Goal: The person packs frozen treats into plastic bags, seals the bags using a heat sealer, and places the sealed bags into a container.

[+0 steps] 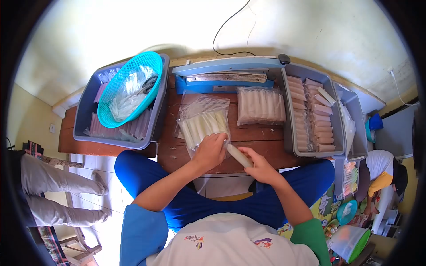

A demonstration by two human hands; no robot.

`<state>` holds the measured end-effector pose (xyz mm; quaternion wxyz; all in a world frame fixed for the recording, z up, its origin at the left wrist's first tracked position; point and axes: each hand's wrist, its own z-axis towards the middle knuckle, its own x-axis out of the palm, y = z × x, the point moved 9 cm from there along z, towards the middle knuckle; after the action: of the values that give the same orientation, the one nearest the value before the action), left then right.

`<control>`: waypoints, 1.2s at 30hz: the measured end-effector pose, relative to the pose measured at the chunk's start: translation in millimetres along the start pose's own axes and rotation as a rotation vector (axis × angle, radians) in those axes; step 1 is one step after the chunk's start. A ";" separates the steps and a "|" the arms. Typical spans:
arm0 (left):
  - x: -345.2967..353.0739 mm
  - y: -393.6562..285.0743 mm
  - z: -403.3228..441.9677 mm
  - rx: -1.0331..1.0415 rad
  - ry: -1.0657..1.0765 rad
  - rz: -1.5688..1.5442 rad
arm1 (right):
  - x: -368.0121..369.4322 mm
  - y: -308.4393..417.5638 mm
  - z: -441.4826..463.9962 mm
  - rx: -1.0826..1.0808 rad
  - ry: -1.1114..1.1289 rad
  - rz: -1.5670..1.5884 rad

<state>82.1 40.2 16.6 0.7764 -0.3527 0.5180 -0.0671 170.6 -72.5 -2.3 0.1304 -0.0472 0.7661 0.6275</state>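
My left hand (212, 151) is closed on the edge of a clear plastic bag (206, 106) that lies flat on the wooden table. Inside that bag, several pale, stick-shaped filled tubes (202, 128) lie side by side. Between the fingers of my right hand (261, 167) is a single pale tube (238, 155), tilted, its far end close to my left fingers. Just right of the bag rests a filled pack (261, 107) of similar tubes, pinkish white in clear plastic.
A blue bag sealer (224, 85) stands behind the bags. On the left, a turquoise basket (153, 62) with plastic bags and scissors sits on a grey bin (80, 113) of tubes. Another grey bin (310, 154) of tubes is on the right. Two other people (57, 190) (377, 168) are nearby.
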 end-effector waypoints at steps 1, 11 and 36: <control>-0.9 3.6 -0.4 -0.015 -0.031 -0.047 | 3.2 -0.7 -7.5 0.087 0.024 -0.006; -14.6 4.7 0.6 -0.057 -0.129 -0.154 | 30.5 7.1 -17.4 -0.201 -0.193 -0.321; -4.7 -6.5 -3.6 0.078 -0.147 -0.055 | 40.2 14.5 9.5 -0.674 -0.667 -0.794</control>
<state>78.6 35.9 23.5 0.8233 -0.3403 0.4469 -0.0822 129.9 -56.6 -0.6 0.5643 -0.1685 0.3677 0.7197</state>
